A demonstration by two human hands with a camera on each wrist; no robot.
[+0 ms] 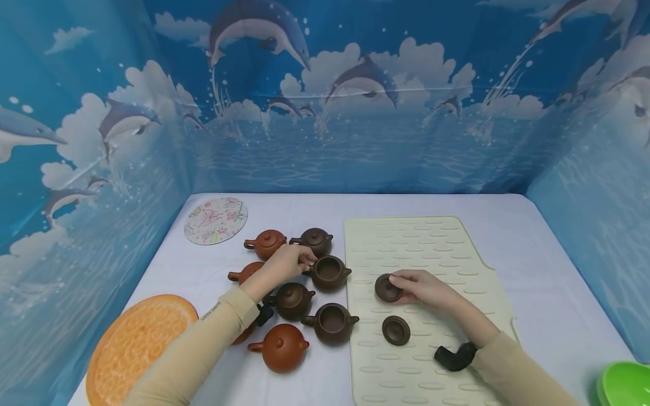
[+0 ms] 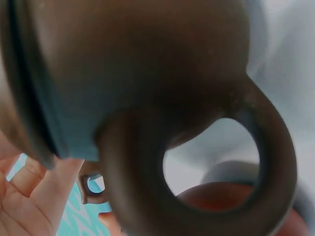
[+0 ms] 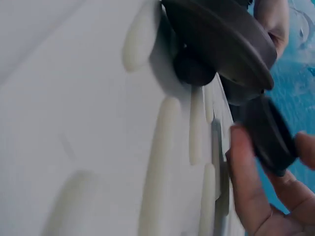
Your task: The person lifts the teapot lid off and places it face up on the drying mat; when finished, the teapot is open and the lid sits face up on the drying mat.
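Observation:
In the head view, my left hand (image 1: pixel 286 264) is bent over the handle side of a lidless dark brown teapot (image 1: pixel 327 274). A lidded brown teapot (image 2: pixel 147 59) fills much of the left wrist view and partly hides my fingers; the visible ones look loosely bent. Over the ribbed mat, my right hand (image 1: pixel 418 286) pinches a dark teapot lid (image 1: pixel 386 288) by its edge between thumb and fingers. Nearer to me on the mat, a second lid (image 3: pixel 221 34) lies upside down on its knob. A second lidless teapot (image 1: pixel 333 323) stands close to the mat's left edge.
Brown and reddish teapots, such as a lidded one (image 1: pixel 280 348), crowd left of the cream mat (image 1: pixel 421 349). An orange round mat (image 1: pixel 147 332) lies front left, a patterned disc (image 1: pixel 215 221) back left. A green bowl (image 1: pixel 627 383) sits front right. Dolphin-print curtains surround the table.

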